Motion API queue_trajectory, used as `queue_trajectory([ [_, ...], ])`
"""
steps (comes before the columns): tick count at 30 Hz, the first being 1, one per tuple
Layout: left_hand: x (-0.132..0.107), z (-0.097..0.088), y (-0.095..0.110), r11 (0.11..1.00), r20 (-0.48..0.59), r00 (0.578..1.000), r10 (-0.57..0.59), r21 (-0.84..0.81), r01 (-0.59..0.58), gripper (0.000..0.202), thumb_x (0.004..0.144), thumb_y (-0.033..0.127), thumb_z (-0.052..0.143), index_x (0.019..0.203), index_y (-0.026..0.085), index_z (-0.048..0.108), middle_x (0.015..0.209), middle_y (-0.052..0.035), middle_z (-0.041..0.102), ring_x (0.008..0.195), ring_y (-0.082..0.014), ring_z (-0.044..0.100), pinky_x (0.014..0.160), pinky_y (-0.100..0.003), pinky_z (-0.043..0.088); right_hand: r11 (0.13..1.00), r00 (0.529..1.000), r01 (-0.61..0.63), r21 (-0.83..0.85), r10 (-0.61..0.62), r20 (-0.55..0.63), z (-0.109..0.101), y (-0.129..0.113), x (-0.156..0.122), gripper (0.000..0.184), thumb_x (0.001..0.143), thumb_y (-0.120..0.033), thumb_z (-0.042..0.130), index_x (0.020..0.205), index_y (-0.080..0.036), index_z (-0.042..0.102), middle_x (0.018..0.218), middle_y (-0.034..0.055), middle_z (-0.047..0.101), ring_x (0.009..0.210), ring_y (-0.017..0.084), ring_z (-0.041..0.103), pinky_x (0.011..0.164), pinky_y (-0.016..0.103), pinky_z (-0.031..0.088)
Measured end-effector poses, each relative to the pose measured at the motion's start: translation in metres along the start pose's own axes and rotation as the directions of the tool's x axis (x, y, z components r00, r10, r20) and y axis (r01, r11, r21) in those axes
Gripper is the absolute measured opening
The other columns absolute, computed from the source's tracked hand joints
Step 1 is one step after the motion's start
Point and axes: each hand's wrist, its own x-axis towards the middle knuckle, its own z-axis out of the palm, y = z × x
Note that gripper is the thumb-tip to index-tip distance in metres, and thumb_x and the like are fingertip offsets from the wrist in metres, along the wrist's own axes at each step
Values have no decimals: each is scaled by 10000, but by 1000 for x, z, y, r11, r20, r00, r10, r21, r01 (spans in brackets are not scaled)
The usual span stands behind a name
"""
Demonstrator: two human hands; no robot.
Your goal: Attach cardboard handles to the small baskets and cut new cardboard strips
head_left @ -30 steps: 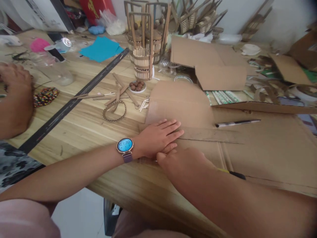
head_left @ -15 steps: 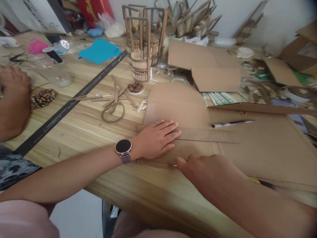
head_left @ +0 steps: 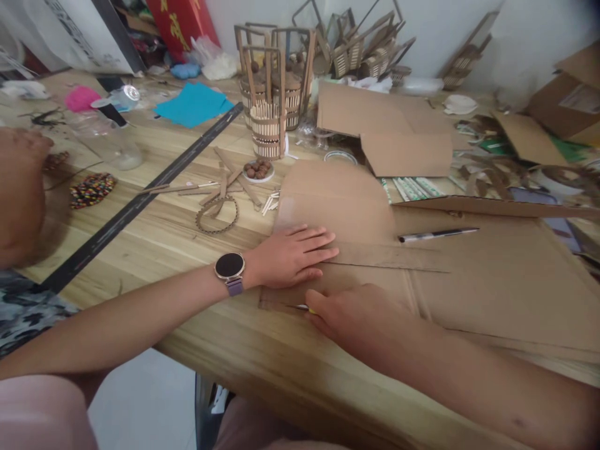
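Note:
My left hand lies flat with its fingers stretched out on a large brown cardboard sheet, beside a long narrow cardboard strip. A dark-faced watch is on that wrist. My right hand is closed just in front of the left, at the sheet's near left corner. It grips a thin cutter with a bit of yellow handle and a small blade tip that rests on the cardboard.
A pen lies on the sheet behind the strip. A long black ruler crosses the wooden table. Stick baskets, a bead bundle, blue paper and cardboard scraps surround it. Another person's hand is at far left.
My right hand slid right along the cardboard's near edge, then came back left to the corner. The watch face went dark. The left hand stayed flat in place.

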Motion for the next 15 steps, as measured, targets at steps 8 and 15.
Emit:
queue_trajectory([
  [8, 0, 5, 4, 999, -28, 999, -22, 46, 23, 448, 1021, 374, 393, 1410, 166, 473, 1523, -106, 420, 1422, -256, 350, 1167, -439, 265, 1000, 995, -10, 5, 9, 97, -15, -16, 27, 139, 919, -201, 496, 971, -151, 615, 816, 132, 734, 625, 268, 718, 417, 283, 442],
  [15, 0, 7, 3, 999, -45, 999, -20, 49, 22, 452, 1021, 374, 390, 1415, 167, 469, 1520, -108, 424, 1417, -262, 357, 1165, -443, 272, 1000, 986, -21, 3, 20, 167, -24, -18, 29, 167, 847, -112, 530, 966, -146, 642, 852, 150, 738, 693, 291, 732, 487, 343, 538],
])
